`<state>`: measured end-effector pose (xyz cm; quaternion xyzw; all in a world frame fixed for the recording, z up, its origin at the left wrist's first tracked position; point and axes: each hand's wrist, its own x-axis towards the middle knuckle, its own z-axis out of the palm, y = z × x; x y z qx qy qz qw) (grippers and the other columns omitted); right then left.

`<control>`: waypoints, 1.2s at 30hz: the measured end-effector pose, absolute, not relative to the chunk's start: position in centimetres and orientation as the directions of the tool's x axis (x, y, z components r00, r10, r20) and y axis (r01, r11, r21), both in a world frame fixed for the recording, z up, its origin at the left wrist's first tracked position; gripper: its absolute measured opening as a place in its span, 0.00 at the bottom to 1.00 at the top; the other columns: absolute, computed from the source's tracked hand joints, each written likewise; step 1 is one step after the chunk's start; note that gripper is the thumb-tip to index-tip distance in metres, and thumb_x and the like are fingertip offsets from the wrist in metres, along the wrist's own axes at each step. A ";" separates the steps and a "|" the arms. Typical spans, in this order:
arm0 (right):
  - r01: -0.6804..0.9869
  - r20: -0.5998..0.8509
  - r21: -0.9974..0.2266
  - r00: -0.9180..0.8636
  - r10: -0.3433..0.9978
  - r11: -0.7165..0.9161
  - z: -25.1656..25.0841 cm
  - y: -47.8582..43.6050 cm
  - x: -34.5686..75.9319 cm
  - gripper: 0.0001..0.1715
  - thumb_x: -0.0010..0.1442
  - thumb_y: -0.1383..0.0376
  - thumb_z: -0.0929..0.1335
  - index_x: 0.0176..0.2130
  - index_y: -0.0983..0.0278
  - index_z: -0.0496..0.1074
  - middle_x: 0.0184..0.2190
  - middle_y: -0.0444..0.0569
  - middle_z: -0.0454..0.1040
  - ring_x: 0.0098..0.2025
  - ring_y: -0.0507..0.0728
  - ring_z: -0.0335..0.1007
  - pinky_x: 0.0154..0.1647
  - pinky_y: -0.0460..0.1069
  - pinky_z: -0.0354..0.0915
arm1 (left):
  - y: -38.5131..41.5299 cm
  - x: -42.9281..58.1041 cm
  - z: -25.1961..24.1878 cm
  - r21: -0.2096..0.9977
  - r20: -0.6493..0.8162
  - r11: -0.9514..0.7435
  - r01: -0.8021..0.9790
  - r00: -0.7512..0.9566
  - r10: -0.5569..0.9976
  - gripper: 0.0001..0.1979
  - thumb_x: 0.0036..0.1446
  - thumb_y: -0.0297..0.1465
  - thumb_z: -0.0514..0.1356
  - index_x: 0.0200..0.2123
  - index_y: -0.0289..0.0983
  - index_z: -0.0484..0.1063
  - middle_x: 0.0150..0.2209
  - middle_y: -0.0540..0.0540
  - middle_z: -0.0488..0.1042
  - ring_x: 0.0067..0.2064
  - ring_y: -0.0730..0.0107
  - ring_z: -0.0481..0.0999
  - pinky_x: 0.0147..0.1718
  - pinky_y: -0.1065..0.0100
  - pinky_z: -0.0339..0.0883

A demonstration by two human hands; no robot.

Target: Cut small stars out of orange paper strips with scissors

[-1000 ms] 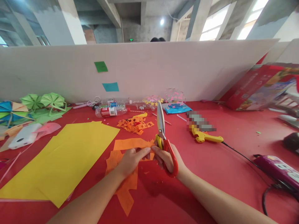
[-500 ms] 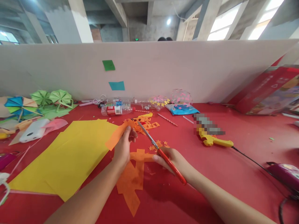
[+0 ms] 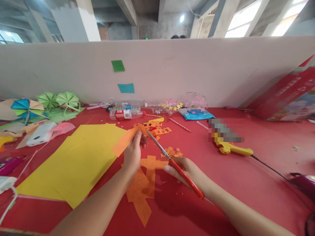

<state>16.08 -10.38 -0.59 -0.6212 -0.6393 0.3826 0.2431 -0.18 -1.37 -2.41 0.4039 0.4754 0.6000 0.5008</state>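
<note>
My left hand [image 3: 134,149] pinches a strip of orange paper [image 3: 123,143] above the red table. In my right hand [image 3: 188,168] are red-handled scissors [image 3: 185,178], their blades pointing up and left toward the strip's right end; whether they touch it I cannot tell. Below and between the hands lie larger orange paper pieces [image 3: 140,186]. Small orange paper stars [image 3: 172,151] sit in a heap just beyond my right hand. Farther back, orange scraps with star-shaped holes [image 3: 159,130] are piled up.
Yellow paper sheets [image 3: 73,164] cover the left side. Plastic bottles [image 3: 126,114] lie by the white partition [image 3: 159,72]. A yellow glue gun [image 3: 231,148] trails its cable at right. Paper umbrellas [image 3: 29,109] stand far left, and a red box [image 3: 290,95] leans at back right.
The whole view has shifted slightly, so things appear a little farther right. Both hands keep nearly the same pose, with the strip and scissors still held.
</note>
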 end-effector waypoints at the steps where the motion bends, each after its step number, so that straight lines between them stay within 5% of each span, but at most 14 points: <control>1: 0.611 -0.161 -0.790 -0.117 0.980 -0.057 -0.6 -10.3 16.1 0.31 0.52 0.41 0.65 0.21 0.60 0.51 0.20 0.38 0.49 0.23 0.49 0.45 0.21 0.45 0.44 | -1.4 -0.2 -2.3 0.974 0.005 -0.044 -0.220 -0.173 0.985 0.17 0.52 0.46 0.60 0.24 0.37 0.71 0.23 0.51 0.72 0.24 0.74 0.66 0.29 0.68 0.59; 13: 0.642 -0.158 -0.766 -0.131 0.979 -0.037 -0.5 -10.4 16.1 0.29 0.54 0.44 0.66 0.21 0.61 0.53 0.19 0.38 0.50 0.22 0.49 0.44 0.21 0.45 0.46 | -1.0 -0.3 -2.1 0.968 0.000 -0.045 -0.247 -0.178 0.984 0.17 0.55 0.44 0.58 0.22 0.37 0.70 0.22 0.50 0.71 0.24 0.73 0.66 0.29 0.70 0.60; 23: 0.546 -0.155 -0.836 -0.129 0.979 -0.060 -0.3 -10.6 16.0 0.29 0.53 0.44 0.67 0.21 0.61 0.52 0.18 0.37 0.52 0.21 0.48 0.49 0.20 0.44 0.50 | -2.2 -0.2 -2.1 0.980 0.196 -0.193 0.047 -0.077 0.978 0.23 0.57 0.48 0.54 0.18 0.39 0.66 0.20 0.49 0.69 0.25 0.70 0.67 0.29 0.68 0.59; 36: 0.358 -0.284 -0.910 -0.165 0.945 -0.211 -0.5 -10.9 15.7 0.30 0.52 0.38 0.64 0.25 0.62 0.58 0.17 0.38 0.59 0.16 0.47 0.57 0.13 0.42 0.53 | -2.3 -0.4 -2.6 0.996 0.090 -0.089 -0.024 0.033 0.995 0.25 0.57 0.51 0.52 0.18 0.40 0.66 0.23 0.48 0.70 0.28 0.69 0.67 0.36 0.68 0.63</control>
